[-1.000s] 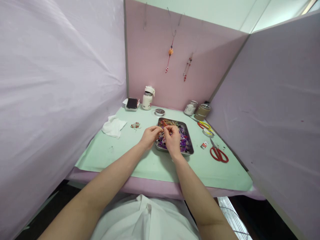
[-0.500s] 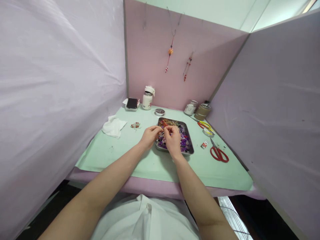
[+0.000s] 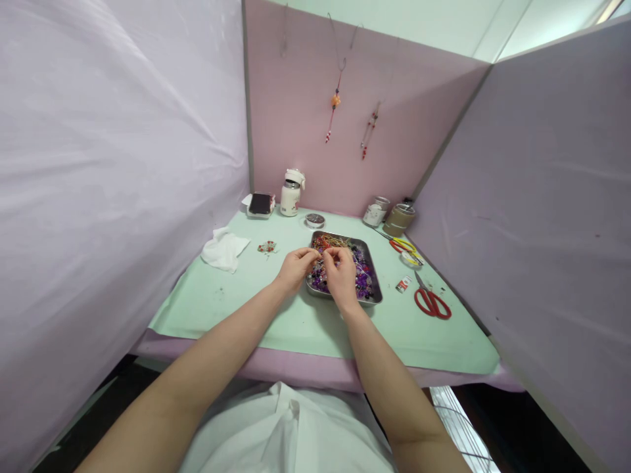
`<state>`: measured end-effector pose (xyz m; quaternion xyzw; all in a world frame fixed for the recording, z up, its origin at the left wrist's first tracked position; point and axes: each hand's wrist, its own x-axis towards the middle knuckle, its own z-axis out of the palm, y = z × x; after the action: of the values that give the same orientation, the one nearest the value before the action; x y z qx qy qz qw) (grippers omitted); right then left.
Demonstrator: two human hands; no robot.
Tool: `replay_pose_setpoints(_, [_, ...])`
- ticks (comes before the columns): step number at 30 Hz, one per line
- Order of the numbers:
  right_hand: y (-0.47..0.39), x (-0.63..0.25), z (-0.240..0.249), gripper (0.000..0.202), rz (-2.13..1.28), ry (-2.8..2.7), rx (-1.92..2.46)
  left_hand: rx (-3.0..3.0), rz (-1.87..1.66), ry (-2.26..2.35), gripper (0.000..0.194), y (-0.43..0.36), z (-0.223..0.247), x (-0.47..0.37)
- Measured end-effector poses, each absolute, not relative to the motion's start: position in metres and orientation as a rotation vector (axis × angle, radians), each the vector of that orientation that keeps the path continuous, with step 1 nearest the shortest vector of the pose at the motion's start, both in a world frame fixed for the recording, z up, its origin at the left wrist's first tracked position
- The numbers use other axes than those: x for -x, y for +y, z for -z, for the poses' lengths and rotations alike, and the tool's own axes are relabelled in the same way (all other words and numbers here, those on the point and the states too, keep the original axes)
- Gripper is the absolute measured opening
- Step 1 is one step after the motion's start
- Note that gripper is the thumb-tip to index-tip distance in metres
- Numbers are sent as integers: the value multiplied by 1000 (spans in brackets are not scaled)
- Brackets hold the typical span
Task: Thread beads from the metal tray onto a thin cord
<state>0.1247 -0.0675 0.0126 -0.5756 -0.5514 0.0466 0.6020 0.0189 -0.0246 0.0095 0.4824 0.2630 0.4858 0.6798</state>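
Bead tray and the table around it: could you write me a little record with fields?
Left hand: pinched, over the tray
Right hand: pinched, close beside the left
Held item: too small to tell
Tray contents: many purple beads
Left side: white cloth
Right side: red-handled scissors
Back: white bottle, two jars
Hanging: two bead strings

creased white garment, bare forearms
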Motion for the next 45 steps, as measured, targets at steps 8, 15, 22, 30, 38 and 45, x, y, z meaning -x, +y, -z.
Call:
replay_pose_setpoints(8, [-67,-125,-12,12,-136,-1270,1341,-1090,-1090,594,20,-25,-9,-19])
replay_pose_setpoints(15, [-67,-125,-12,13,-123,-1258,1357,-1126,-1095,620,18,-24,-8,-20])
replay_pose_setpoints(22, [-67,-125,-12,14,-111,-1255,1364,-1262,-1182,696,17,-22,-3,-21])
replay_pose_setpoints(30, [-68,-125,-11,17,-148,-1244,1355,-1388,-1239,760,20,-23,-2,-20])
replay_pose_setpoints(38, [-69,-126,-11,21,-294,-1178,1355,-1423,-1240,762,20,-21,-1,-19])
replay_pose_setpoints(45, [-69,-128,-13,20,-371,-1156,1335,-1470,-1233,762,22,-22,-2,-18])
